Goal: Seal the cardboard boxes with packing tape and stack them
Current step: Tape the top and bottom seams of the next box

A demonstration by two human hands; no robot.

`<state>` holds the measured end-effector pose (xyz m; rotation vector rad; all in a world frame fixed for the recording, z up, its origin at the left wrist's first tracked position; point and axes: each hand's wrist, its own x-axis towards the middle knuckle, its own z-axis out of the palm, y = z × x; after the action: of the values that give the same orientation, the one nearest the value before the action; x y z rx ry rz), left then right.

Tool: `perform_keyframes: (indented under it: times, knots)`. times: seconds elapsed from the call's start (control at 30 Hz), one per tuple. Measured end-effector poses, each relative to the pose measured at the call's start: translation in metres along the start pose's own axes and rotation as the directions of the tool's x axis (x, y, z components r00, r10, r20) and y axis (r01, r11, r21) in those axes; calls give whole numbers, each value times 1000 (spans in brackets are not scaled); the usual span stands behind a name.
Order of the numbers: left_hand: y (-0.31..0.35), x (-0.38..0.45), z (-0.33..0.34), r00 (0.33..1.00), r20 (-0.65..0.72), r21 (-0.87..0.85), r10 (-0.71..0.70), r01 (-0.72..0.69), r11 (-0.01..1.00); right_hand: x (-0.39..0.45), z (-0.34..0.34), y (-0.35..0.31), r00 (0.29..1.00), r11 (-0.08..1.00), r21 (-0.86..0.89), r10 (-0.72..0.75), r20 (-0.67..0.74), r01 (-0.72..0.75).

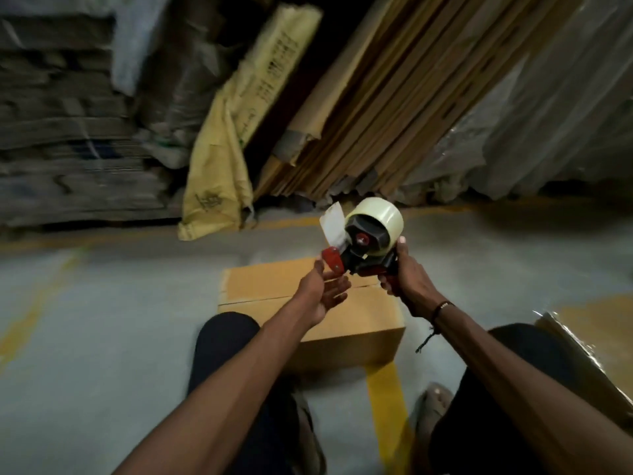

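A: Grey concrete floor [102,320] with yellow painted lines; one yellow stripe [385,399] runs out from under the box toward the person. Background?

B: Flat cardboard sheets [394,108] lean against the far side, tilted. A yellow sack [219,159] sags just left of them. Stacked bundles [58,132] fill the far left, blurred. Clear plastic sheeting [548,114] hangs on the right.

A: Box position?

B: Box [308,303] sits on the floor between the person's knees, a little ahead of them. Top flaps folded down; the centre seam shows as a dark line, no tape visible on it.

A: Tool?

B: Tape gun [363,248], red and black, held in the air above the box's far edge, not touching it. A pale tape roll [383,214] is mounted on top. A loose tape end [334,224] stands up at the front of the tool.

A: Hands?

B: Right hand [407,272] is wrapped around the gun's handle, thumb up beside the roll. A dark cord bracelet [440,308] sits on that wrist. Left hand [322,293] is spread, palm up, fingers relaxed; its thumb tip sits at the red front plate. Actual contact: cannot tell.

A: Anything else?

B: Plastic-wrapped cardboard [582,354] lies at the lower right, beside the right knee. Sandalled feet just visible below, blurred.
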<state>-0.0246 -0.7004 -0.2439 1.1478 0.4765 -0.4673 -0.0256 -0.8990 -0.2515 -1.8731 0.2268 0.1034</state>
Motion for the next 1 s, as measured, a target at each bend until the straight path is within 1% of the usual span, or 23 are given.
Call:
perform_keyframes:
  times: [0.07,0.1,0.13,0.2,0.27,0.33,0.4,0.47,0.5,0.57,0.6,0.7,0.8,0.9,0.97,1.0]
  knots:
    - [9,-15,-22,999,30,-177,-29,34,984,-6,21,-7,998,1000,-12,-27,62,28]
    - [12,-22,-33,999,33,-232,-27,33,972,-10,31,-8,995,999,-9,-36,94,37]
    - [13,-28,-42,1000,20,-267,-23,27,963,-12,39,-7,990,999,11,-31,136,30]
    - [11,-41,-58,999,-19,-276,-43,36,960,-16,55,-5,972,995,94,-8,234,-15]
    - [5,-50,-71,998,-29,-293,-62,51,955,-18,67,-9,951,991,123,10,308,-50]
    - [1,-55,-82,998,-41,-384,-46,27,923,-16,74,-13,938,995,101,-12,346,-25]
    - [-3,-53,-96,999,-37,-498,-31,9,867,-11,78,-17,920,995,99,-44,388,6]
    - [-6,-52,-109,999,0,-583,-38,31,812,-7,83,-20,909,996,87,-63,411,29]
    - [-6,-51,-114,999,15,-596,-41,42,802,-6,86,-21,905,996,83,-68,419,37]
    - [-4,-52,-115,999,-21,-552,-27,11,834,-1,96,-23,901,997,68,-72,429,48]
    - [-3,-49,-116,997,-79,-499,-15,-26,866,1,101,-24,896,997,46,-73,437,59]
    - [-2,-41,-124,967,-253,-303,-10,-70,950,7,120,-23,863,995,15,-90,498,95]
    - [-8,-29,-147,922,-384,-81,45,-82,993,14,144,-22,842,982,-79,-105,530,172]
    - [-8,-1,-187,854,-500,91,140,-108,990,28,173,-20,858,952,-181,-126,498,246]
    - [-5,26,-216,807,-537,303,245,-86,949,43,194,-15,868,934,-239,-125,481,267]
    - [0,36,-227,791,-543,381,282,-67,922,52,204,-13,869,928,-254,-126,479,274]
